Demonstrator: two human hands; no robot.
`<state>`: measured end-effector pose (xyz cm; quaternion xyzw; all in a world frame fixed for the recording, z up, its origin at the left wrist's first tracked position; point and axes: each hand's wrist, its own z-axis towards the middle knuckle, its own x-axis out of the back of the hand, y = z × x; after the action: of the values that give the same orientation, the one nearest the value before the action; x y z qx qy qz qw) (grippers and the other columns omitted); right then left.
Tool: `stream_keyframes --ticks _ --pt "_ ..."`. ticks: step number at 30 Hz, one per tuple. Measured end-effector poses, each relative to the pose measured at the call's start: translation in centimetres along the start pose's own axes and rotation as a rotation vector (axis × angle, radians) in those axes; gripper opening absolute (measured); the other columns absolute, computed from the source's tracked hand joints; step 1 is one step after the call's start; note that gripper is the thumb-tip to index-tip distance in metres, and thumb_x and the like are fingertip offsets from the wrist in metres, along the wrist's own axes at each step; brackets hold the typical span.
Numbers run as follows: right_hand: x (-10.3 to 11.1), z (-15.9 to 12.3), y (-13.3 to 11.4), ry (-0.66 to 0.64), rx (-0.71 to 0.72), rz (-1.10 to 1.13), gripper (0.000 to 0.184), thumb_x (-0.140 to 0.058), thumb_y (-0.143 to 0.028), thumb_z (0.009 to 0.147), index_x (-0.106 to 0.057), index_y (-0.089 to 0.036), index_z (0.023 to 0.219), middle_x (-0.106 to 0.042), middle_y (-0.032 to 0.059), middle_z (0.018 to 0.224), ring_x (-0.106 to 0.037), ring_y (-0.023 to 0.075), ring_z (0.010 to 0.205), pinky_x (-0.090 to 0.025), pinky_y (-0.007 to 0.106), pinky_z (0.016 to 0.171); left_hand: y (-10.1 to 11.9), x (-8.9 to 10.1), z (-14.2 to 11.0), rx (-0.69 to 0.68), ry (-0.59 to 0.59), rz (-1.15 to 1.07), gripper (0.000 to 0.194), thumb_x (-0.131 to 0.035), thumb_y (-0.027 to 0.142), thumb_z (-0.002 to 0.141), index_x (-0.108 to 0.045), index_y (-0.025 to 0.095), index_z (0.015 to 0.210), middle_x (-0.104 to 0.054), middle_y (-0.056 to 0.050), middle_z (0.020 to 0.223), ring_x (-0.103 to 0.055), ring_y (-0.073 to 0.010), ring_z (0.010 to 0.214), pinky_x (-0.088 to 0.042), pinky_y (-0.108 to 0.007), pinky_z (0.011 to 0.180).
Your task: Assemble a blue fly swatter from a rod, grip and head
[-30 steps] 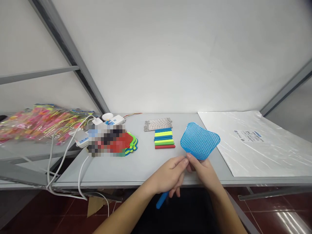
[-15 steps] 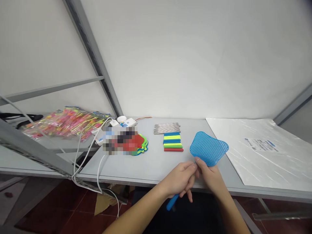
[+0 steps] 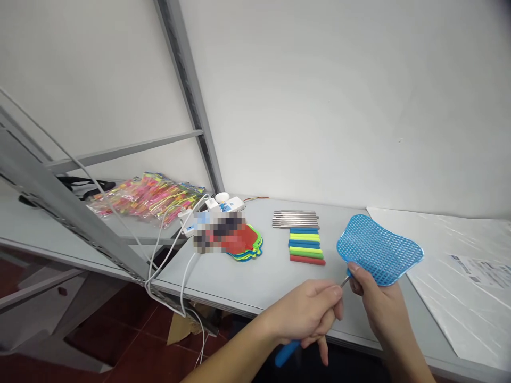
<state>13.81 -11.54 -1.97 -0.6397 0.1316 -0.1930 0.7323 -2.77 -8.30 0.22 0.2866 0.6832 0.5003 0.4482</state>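
A fly swatter with a blue mesh head (image 3: pixel 379 250) is held in both hands over the table's front edge. My right hand (image 3: pixel 381 300) pinches the neck of the head, thumb on top. My left hand (image 3: pixel 311 314) is closed around the thin metal rod, part of which shows between the two hands. Below the left hand sticks out the blue handle (image 3: pixel 287 353). Left of the swatter lies a row of blue, yellow, green and red grip tubes (image 3: pixel 305 244). Just behind them is a row of metal rods (image 3: pixel 295 218).
Stacked swatter heads (image 3: pixel 251 244), red on top, lie to the left, partly blurred out. Behind them are a power strip (image 3: pixel 233 205) and white cables (image 3: pixel 182 282). Bagged colourful items (image 3: pixel 147 197) lie beyond a metal post (image 3: pixel 191 96). White plastic wrap (image 3: pixel 443 298) covers the right side.
The view has swung left, so things sit further right. My hands have moved apart slightly, and a short piece of metal rod now shows between them.
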Motion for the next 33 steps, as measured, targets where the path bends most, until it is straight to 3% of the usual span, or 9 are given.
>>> stream_keyframes --ticks 4,7,12,15,20,23,25,28,33 --pt "-2.0 -1.5 -0.1 -0.122 -0.078 -0.001 0.044 -0.062 -0.056 0.081 -0.049 -0.021 0.058 -0.044 -0.0027 0.051 -0.045 0.0141 0.053 -0.039 0.028 0.053 0.4 0.0 -0.8 0.004 0.067 0.074 0.034 -0.034 0.047 0.097 -0.048 0.019 0.083 -0.036 0.013 0.038 -0.028 -0.0051 0.024 -0.046 -0.021 0.037" --pt "-1.5 -1.9 -0.4 -0.190 -0.088 -0.035 0.045 -0.062 -0.058 0.079 -0.051 -0.021 0.056 -0.048 -0.0007 0.054 -0.048 0.0152 0.056 -0.042 0.029 0.057 0.2 -0.3 -1.7 0.054 0.089 0.156 0.035 -0.034 0.049 0.097 -0.046 0.020 0.081 -0.033 0.013 0.038 -0.030 -0.0057 0.024 -0.045 -0.020 0.037" --pt "2.3 0.8 -1.5 0.058 0.022 0.001 0.044 -0.067 -0.053 0.078 -0.048 -0.021 0.055 -0.043 -0.0017 0.053 -0.041 0.0135 0.053 -0.036 0.028 0.051 -0.2 -0.8 -3.7 0.119 0.167 0.336 0.038 -0.037 0.052 0.096 -0.047 0.020 0.077 -0.032 0.011 0.042 -0.036 -0.0064 0.031 -0.036 -0.016 0.035" --pt "3.0 1.6 -1.9 0.123 0.038 0.126 0.045 -0.064 -0.054 0.080 -0.043 -0.022 0.057 -0.038 -0.0032 0.055 -0.036 0.0124 0.052 -0.031 0.027 0.048 -0.1 -1.2 -4.5 0.122 0.208 0.421 0.038 -0.038 0.051 0.096 -0.049 0.020 0.077 -0.035 0.009 0.046 -0.039 -0.0068 0.036 -0.040 -0.016 0.038" --pt "0.3 -2.4 -1.3 -0.163 -0.026 -0.012 0.049 -0.052 -0.060 0.087 -0.045 -0.021 0.059 -0.037 -0.0029 0.056 -0.034 0.0123 0.053 -0.029 0.028 0.050 0.4 -2.2 -4.9 0.127 0.226 0.520 0.037 -0.034 0.049 0.097 -0.051 0.021 0.082 -0.037 0.008 0.051 -0.040 -0.0084 0.040 -0.040 -0.018 0.041" --pt "0.3 -4.2 -1.4 -0.257 0.016 -0.148 0.053 -0.046 -0.061 0.090 -0.042 -0.021 0.055 -0.037 -0.0017 0.055 -0.037 0.0136 0.055 -0.031 0.029 0.054 0.5 -2.8 -5.5 0.138 0.253 0.620 0.038 -0.030 0.049 0.098 -0.048 0.021 0.079 -0.041 0.007 0.056 -0.044 -0.0081 0.041 -0.036 -0.019 0.042" --pt "1.8 -3.8 -1.7 -0.172 0.022 -0.191 0.055 -0.045 -0.062 0.089 -0.040 -0.021 0.053 -0.037 -0.0013 0.055 -0.037 0.0142 0.056 -0.030 0.029 0.055 0.7 -3.1 -6.2 0.146 0.240 0.686 0.038 -0.029 0.048 0.099 -0.043 0.021 0.075 -0.042 0.007 0.058 -0.043 -0.0081 0.042 -0.035 -0.019 0.044" --pt "4.7 -1.5 -2.5 0.098 0.022 -0.158 0.055 -0.046 -0.062 0.090 -0.037 -0.022 0.052 -0.034 -0.0020 0.055 -0.033 0.0139 0.055 -0.027 0.030 0.054 1.3 -3.2 -7.3 0.156 0.210 0.784 0.038 -0.030 0.045 0.099 -0.038 0.021 0.071 -0.041 0.007 0.058 -0.042 -0.0087 0.047 -0.034 -0.020 0.049" --pt "5.2 -0.3 -2.8 0.166 0.052 0.151 0.049 -0.050 -0.057 0.090 -0.037 -0.022 0.058 -0.032 -0.0035 0.058 -0.030 0.0125 0.056 -0.024 0.029 0.053 2.1 -3.1 -8.2 0.132 0.245 0.942 0.036 -0.031 0.038 0.100 -0.042 0.021 0.071 -0.046 0.005 0.061 -0.046 -0.0111 0.059 -0.034 -0.022 0.059"
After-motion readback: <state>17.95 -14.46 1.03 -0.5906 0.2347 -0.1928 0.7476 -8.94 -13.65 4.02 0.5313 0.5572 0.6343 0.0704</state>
